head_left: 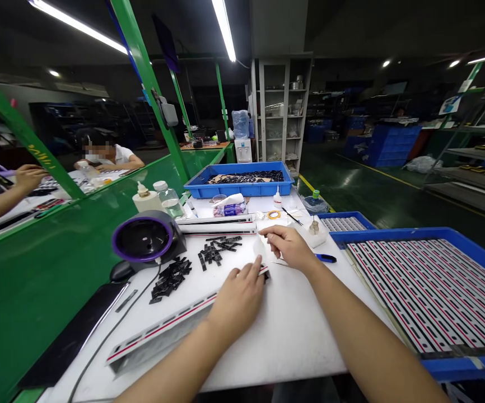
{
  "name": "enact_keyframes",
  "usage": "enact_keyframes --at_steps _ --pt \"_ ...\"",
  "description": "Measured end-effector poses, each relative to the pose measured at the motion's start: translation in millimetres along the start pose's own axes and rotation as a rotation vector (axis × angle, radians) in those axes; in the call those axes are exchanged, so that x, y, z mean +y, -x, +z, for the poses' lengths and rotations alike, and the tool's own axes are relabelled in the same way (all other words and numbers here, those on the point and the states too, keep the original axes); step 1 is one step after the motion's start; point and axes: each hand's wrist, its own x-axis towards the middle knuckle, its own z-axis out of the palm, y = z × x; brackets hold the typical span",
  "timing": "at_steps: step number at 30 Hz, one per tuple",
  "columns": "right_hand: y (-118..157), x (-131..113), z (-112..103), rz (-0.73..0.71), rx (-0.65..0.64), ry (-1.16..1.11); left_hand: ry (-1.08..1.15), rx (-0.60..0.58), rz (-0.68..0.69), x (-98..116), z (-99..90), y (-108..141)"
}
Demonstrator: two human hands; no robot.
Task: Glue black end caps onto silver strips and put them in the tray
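A long white strip with a red line and dark slots (162, 330) lies slanted across the white table. My left hand (240, 294) is closed over its far right end, with the fingertips near a small whitish film (260, 249). Just to the right, my right hand (288, 244) is raised in a pinch beside the film; what its fingertips hold is too small to make out. A thin tool with a blue and black handle (325, 258) lies partly behind my right hand. Small black pieces (171, 279) are piled left of my hands, and another pile (217, 251) lies farther back.
A purple-rimmed fan (142, 238) stands at the left with its cable across the table. Behind are a blue tray of black pieces (238, 191), bottles (169, 200) and more strips (221, 228). A blue tray (448, 234) of finished-looking strips is at the right. Another person (120, 157) sits beyond the green partition.
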Motion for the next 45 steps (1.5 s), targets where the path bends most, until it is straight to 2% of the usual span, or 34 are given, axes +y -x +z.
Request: enact_keyframes --at_steps 2,4,7,10,13,15,17,19,23,26,29,31,35,41,45 --pt "-0.2 0.9 -1.9 -0.027 -0.006 -0.022 0.003 0.017 -0.006 15.6 -2.0 -7.8" --pt "-0.1 1.4 -2.5 -0.065 -0.039 -0.004 0.016 0.053 -0.028 24.8 -3.4 -4.3" --pt "0.8 2.0 -0.9 -0.046 -0.064 -0.002 0.032 0.116 0.015 20.8 -4.6 28.4" --pt "3.2 2.0 1.6 0.019 -0.049 0.047 0.006 0.218 0.112 -6.6 -1.7 87.5" --pt "7.0 0.6 3.9 0.011 -0.034 0.155 -0.07 0.389 0.109 -47.0 9.6 153.2" --pt "9.2 -1.9 5.9 -0.094 -0.023 0.257 -0.045 0.479 0.001 -70.8 20.7 189.7" --pt "10.9 -7.4 9.6 -0.224 -0.016 0.359 -0.021 0.489 -0.133 -85.8 32.0 215.6" --pt "13.5 -17.8 17.4 -0.286 -0.013 0.404 0.005 0.463 -0.258 -90.6 41.2 230.0" --pt "34.9 -50.4 52.5 -0.272 -0.03 0.318 0.088 0.398 -0.423 -83.1 51.3 232.8" --pt "71.2 -65.4 92.0 -0.318 -0.192 0.317 0.151 0.393 -0.472 -77.1 54.8 226.1" --pt "109.8 -55.3 127.8 -0.394 -0.347 0.482 0.175 0.404 -0.451 -75.4 57.2 221.5" --pt "126.8 -39.5 143.0 -0.38 -0.33 0.597 0.179 0.419 -0.427 -75.8 58.6 220.2" --pt "137.3 -21.2 151.7 -0.317 -0.241 0.707 0.199 0.45 -0.409 -78.7 62.1 218.6" --pt "139.5 -34.6 157.6 -0.212 -0.227 0.792 0.293 0.479 -0.408 -86.2 66.7 216.8" --pt "139.5 -36.7 168.7 -0.153 -0.189 0.948 0.373 0.496 -0.469 -90.2 67.8 217.7"
